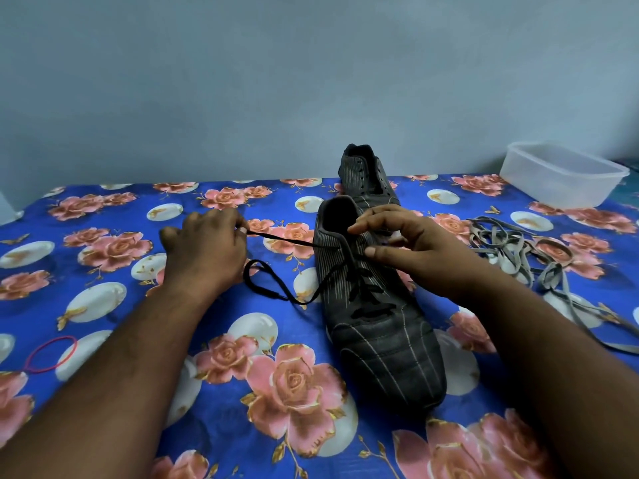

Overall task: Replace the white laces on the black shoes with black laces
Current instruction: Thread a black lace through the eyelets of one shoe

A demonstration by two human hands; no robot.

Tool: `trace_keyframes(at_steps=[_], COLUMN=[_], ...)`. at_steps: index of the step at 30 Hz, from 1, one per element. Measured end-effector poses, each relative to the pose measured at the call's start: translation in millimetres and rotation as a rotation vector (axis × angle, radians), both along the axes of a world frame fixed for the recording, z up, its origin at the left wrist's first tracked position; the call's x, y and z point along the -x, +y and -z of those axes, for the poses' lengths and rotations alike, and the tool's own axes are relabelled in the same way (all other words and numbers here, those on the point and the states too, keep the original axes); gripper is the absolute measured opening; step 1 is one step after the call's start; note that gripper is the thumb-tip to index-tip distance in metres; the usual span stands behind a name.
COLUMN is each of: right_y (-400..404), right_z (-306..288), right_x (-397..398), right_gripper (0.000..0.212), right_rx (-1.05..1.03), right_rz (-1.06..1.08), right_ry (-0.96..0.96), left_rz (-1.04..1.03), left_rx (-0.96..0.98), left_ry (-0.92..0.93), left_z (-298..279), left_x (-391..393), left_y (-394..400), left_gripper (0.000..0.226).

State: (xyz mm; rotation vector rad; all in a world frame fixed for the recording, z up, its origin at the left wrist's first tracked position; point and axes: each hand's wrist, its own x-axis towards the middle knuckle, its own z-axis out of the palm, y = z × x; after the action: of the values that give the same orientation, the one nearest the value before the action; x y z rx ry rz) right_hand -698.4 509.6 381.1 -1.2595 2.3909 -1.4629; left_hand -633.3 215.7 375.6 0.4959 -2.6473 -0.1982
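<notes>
A black striped shoe [380, 333] lies in the middle of the table, toe toward me, with a black lace [290, 244] threaded through its eyelets. My left hand [204, 250] pinches one end of that lace and holds it taut to the left of the shoe. The other lace end loops loosely on the cloth below it. My right hand [411, 250] rests on the shoe's collar, fingers at the top eyelets. A second black shoe [366, 178] stands behind, with no lace visible in its eyelets. The removed white laces [511, 250] lie tangled to the right.
A blue floral cloth [242, 392] covers the table. A clear plastic container [563, 174] stands at the back right. A red rubber band [52, 354] lies at the front left. A pale wall rises behind the table.
</notes>
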Motion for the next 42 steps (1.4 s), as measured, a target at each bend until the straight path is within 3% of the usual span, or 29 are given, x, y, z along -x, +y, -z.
trace_keyframes(at_steps=[6,8,11,12,15,17,21,24,29,31,33,36,39,41,42], right_y=[0.5,0.4,0.5,0.8,0.7,-1.2,-7.1,-9.1,-22.0,-26.0,-25.9,-22.4,-19.0,-16.6,-15.2], right_z=[-0.5,-1.5,-2.8,-2.8,-3.0,-2.5,-2.5,-5.2,-3.7,-1.2,0.0,-3.3,-12.4,-16.0,-15.8], right_x=[0.6,-0.4,-1.8,-1.8,-1.2,-1.8,-8.1,-15.4,-22.5,-22.1,-20.0,-20.0,-23.4,-23.9,-23.1], right_gripper=[0.030,0.030,0.030,0.030,0.029,0.027,0.025,0.036,0.036,0.024,0.017,0.012,0.011,0.003,0.009], right_rx=[-0.009,-0.016,-0.027,-0.034,-0.045,-0.024,0.032,-0.002,-0.121,-0.145,-0.121,-0.028,0.127,0.251,0.320], right_rz=[0.004,0.003,0.008,0.009,0.015,0.033,0.077,0.080,0.137,0.148,0.163,0.163,0.144,0.103,0.061], right_ry=[0.002,0.006,0.017,0.025,0.072,0.119,0.266,0.380,0.609,0.645,0.661,0.653,0.569,0.443,0.323], left_rz=[-0.046,0.034,0.435,0.546,0.631,0.639,0.789,0.840,0.954,1.001,1.007,0.897,0.905,0.941,0.952], left_rx=[0.079,0.015,-0.503,-0.562,-0.333,-0.294,-0.619,-0.865,-1.001,-1.016,-0.981,-0.745,-0.677,-0.693,-0.705], left_ry=[-0.005,0.016,0.004,-0.051,-0.225,-0.273,-0.283,-0.204,-0.114,-0.122,-0.087,0.049,0.138,0.132,0.115], left_z=[4.6,2.3,-7.6,-10.6,-10.6,-12.3,-14.1,-18.9,-27.1,-28.1,-25.4,-13.7,-0.6,2.8,3.7], left_x=[0.8,-0.7,-10.3,-14.6,-20.0,-21.1,-21.9,-25.7,-33.4,-34.4,-33.0,-22.5,-15.1,-14.8,-15.2], left_y=[-6.1,-1.8,19.8,29.3,46.1,47.9,44.3,44.9,49.4,52.0,54.0,55.6,64.3,69.9,71.8], left_gripper=[0.015,0.011,0.050,0.063,0.078,0.067,0.024,0.023,0.011,0.011,0.030,0.052,0.022,0.017,0.017])
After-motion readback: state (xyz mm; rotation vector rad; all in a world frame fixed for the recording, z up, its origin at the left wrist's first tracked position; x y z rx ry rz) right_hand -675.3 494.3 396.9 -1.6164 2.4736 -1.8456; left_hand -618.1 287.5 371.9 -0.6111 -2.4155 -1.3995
